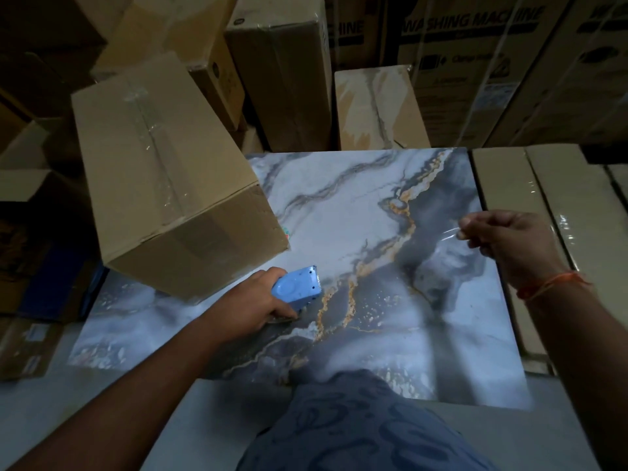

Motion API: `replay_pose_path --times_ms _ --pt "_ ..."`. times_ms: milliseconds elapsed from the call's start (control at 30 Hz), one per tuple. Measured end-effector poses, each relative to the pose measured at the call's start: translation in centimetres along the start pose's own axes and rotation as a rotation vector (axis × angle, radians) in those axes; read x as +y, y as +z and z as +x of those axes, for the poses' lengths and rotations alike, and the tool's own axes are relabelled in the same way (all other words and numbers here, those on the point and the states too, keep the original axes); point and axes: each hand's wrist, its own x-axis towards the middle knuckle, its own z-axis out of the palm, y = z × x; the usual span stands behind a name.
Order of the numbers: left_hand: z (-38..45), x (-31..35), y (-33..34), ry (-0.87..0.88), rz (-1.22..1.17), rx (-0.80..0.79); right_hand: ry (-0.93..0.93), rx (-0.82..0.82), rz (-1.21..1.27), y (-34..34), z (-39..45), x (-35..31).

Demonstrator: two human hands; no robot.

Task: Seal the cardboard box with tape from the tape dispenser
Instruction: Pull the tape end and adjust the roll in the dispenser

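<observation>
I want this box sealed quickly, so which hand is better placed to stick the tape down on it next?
Left, probably. The left hand holds the blue tape dispenser right beside the cardboard box; the right hand pinches clear tape far across the table.

Dim overall, dark soft corners, wide-angle bending, light perhaps from above

the left hand (253, 300) covers the rear of the blue tape dispenser (297, 288), so the roll cannot be seen. the clear tape (448, 232) pinched in the right hand (506, 244) is nearly invisible; its run toward the dispenser cannot be traced. the cardboard box (166, 185) hides the bench (339, 205) corner beneath it. lettering on the stacked cartons (472, 39) behind is cut by the top edge and dim.
</observation>
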Motion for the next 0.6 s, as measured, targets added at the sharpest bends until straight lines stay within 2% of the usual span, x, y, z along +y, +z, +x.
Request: replay_pose_path --times_ms 100,267,333,433,600 --pt "0.8 1.3 -0.5 -0.09 -0.063 0.004 0.017 0.005 -0.007 -0.1 0.1 0.7" --pt "1.7 3.4 -0.2 -0.091 0.084 -0.079 0.01 -0.008 -0.006 -0.5 -0.2 1.6" --pt "2.1 4.2 0.2 -0.01 0.223 -0.141 -0.009 0.011 -0.017 -0.8 -0.3 1.9" --pt "2.6 5.7 0.4 0.232 0.526 -0.195 -0.046 0.052 -0.026 -1.6 -0.1 2.3" --pt "4.1 8.7 1.2 0.352 0.577 -0.221 -0.098 0.105 -0.06 -3.4 0.7 3.5"
